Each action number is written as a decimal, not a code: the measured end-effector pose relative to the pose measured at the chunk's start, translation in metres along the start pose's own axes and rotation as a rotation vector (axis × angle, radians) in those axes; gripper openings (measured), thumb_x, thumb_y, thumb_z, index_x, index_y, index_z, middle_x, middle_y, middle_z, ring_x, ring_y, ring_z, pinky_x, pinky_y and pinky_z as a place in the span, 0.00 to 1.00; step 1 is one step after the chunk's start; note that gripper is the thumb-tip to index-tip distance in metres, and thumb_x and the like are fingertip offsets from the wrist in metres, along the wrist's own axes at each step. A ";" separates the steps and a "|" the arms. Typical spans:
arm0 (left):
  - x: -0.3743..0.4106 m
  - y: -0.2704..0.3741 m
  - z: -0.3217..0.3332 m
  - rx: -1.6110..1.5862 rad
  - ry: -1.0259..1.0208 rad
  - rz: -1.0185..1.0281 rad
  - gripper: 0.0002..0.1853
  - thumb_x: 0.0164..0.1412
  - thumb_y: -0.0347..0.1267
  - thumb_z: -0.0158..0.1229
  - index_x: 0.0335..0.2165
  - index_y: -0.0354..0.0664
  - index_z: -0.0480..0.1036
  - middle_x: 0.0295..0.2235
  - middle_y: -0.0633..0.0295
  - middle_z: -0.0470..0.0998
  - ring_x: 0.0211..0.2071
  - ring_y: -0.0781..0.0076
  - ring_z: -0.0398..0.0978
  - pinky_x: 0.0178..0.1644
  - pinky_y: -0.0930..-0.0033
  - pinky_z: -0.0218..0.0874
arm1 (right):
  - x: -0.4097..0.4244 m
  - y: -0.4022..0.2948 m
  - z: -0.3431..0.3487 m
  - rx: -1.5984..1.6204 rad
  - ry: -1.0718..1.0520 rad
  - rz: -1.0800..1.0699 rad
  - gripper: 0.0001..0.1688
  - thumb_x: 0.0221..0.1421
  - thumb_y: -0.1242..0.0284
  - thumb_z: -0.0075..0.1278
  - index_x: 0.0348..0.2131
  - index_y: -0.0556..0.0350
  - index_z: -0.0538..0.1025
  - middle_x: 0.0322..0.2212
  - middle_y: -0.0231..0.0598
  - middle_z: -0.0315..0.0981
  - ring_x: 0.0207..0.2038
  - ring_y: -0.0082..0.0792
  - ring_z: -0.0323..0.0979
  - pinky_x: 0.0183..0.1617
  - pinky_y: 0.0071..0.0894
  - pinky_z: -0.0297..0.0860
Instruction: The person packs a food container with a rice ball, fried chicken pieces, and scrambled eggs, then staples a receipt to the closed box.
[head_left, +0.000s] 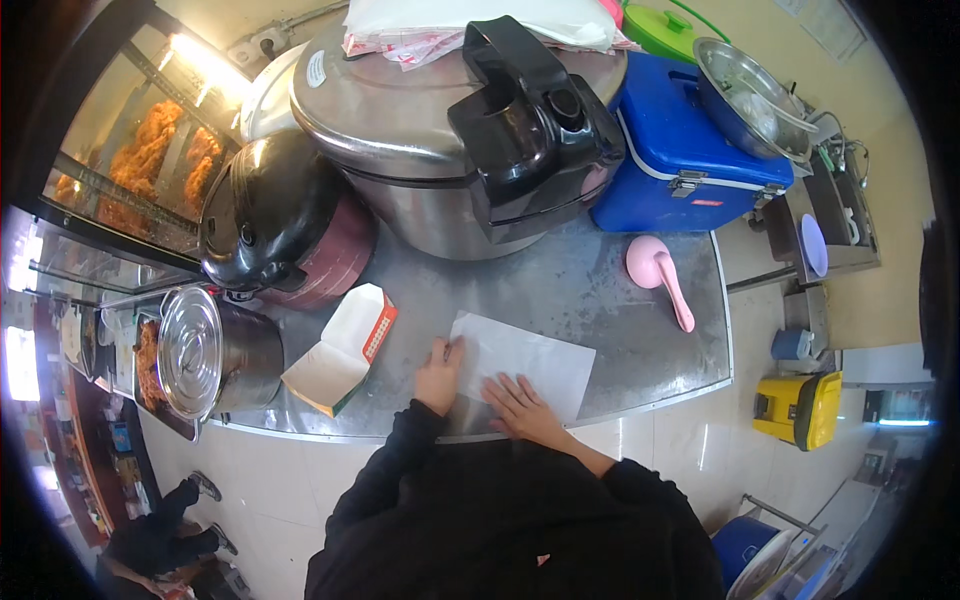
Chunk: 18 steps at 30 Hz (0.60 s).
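A sheet of white paper (536, 356) lies flat on the steel tabletop (420, 277) in front of me. At its left edge is my left hand (439, 377), fingers bent; whether it pinches the sheet is not clear. My right hand (523, 409) rests palm down with spread fingers on the sheet's lower left part. Left of my hands stands an open cardboard food box (341, 352), white inside with a red and orange edge. A pink plastic ladle (649, 262) lies on the table to the right of the paper.
Behind the paper stand a large steel rice warmer (405, 210), a rice cooker (330, 262) and a blue cooler box (675, 195) with a metal bowl (739, 112) on it. A lidded steel pot (251, 352) and fried food in a lit display case (142, 165) are left. Another person (169, 532) is at lower left.
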<state>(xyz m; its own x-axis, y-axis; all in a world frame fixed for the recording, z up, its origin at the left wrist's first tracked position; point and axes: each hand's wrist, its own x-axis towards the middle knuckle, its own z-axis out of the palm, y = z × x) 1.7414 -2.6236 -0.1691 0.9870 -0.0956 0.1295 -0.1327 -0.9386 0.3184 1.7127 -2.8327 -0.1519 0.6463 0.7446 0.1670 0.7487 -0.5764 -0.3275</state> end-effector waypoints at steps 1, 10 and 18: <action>-0.001 -0.002 0.002 -0.006 0.001 0.000 0.22 0.50 0.25 0.49 0.47 0.48 0.65 0.37 0.59 0.65 0.27 0.60 0.74 0.27 0.64 0.69 | -0.010 0.001 0.000 -0.034 -0.008 -0.014 0.34 0.49 0.63 0.49 0.54 0.58 0.61 0.54 0.36 0.58 0.59 0.41 0.53 0.61 0.47 0.51; -0.005 -0.014 -0.015 -0.247 0.066 0.006 0.22 0.53 0.30 0.52 0.49 0.49 0.65 0.49 0.50 0.61 0.37 0.56 0.71 0.39 0.62 0.66 | -0.077 0.028 -0.042 0.201 -0.088 0.063 0.22 0.48 0.77 0.47 0.46 0.58 0.68 0.51 0.43 0.62 0.55 0.41 0.60 0.56 0.40 0.60; -0.018 0.008 -0.068 -0.302 -0.153 0.472 0.25 0.48 0.38 0.61 0.46 0.47 0.68 0.50 0.54 0.63 0.48 0.57 0.65 0.50 0.56 0.57 | -0.078 0.046 -0.046 0.447 -0.027 -0.030 0.13 0.44 0.81 0.51 0.34 0.61 0.70 0.42 0.45 0.68 0.49 0.44 0.66 0.50 0.37 0.66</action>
<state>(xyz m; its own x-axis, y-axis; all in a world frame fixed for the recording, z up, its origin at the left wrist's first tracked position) 1.7161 -2.6070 -0.1051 0.8137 -0.5484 0.1925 -0.5594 -0.6488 0.5159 1.7040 -2.9328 -0.1368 0.6169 0.7706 0.1602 0.6256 -0.3566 -0.6939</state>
